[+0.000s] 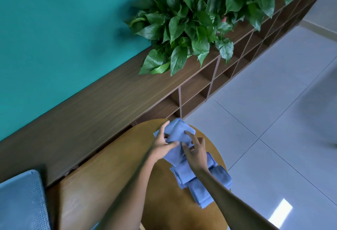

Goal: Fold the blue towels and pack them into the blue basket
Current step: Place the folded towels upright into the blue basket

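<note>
A pile of folded soft blue towels lies on the round wooden counter. Above it, the left hand and right hand each pinch one blue towel in a tight grip. It could flop open if a grip slips. The blue mesh basket sits far left.

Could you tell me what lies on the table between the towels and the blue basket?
In the head view only bare wooden table shows between the towels and the basket, crossed above by the left forearm.

A leafy green plant stands on a wooden cubby shelf against a teal wall, beyond the hands; grey floor tiles lie to their right.
</note>
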